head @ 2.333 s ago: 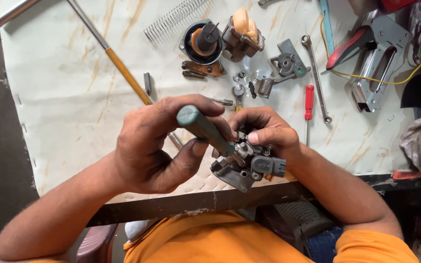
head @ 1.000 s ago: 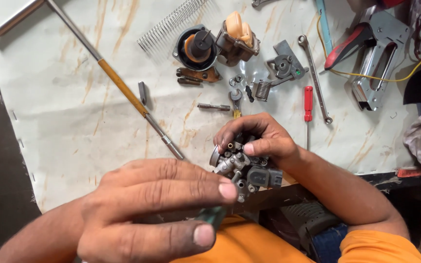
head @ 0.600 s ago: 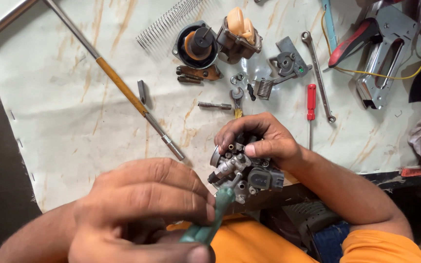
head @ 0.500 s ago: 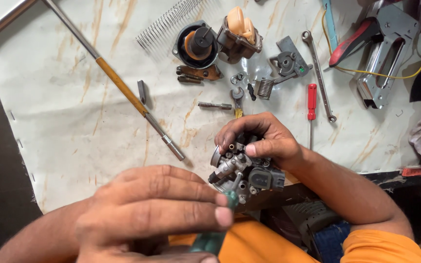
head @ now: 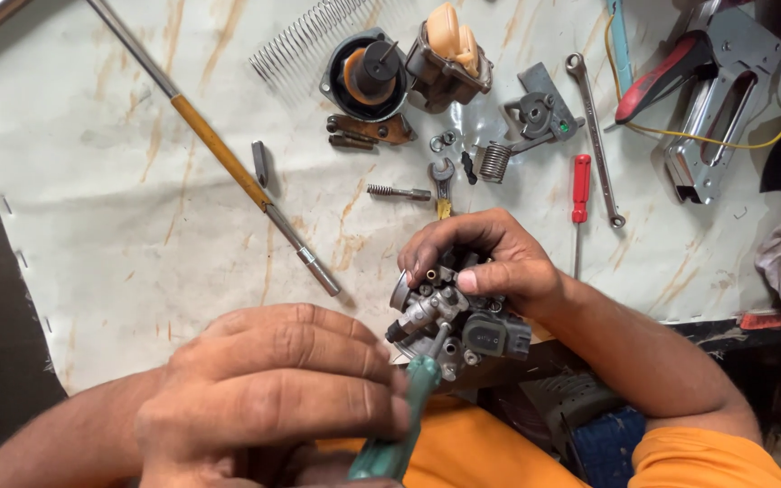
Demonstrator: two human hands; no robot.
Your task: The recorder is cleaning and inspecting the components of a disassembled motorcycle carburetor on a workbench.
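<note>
White, rust-streaked tabletop [head: 119,226] lies open beyond my left hand [head: 273,389]; its near edge sits under the grip. Past my right hand [head: 485,258]: small spanner [head: 442,176], red screwdriver [head: 580,187]. Right fingers clamp the grey metal carburettor [head: 454,321]; left fist is closed round the green-handled screwdriver [head: 399,434], tip touching it.

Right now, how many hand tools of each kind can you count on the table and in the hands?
Screwdrivers: 2 (green-handled screwdriver in the left hand, red-handled screwdriver on the table)
Wrenches: 2 (long wrench, small wrench)
Total: 4
</note>
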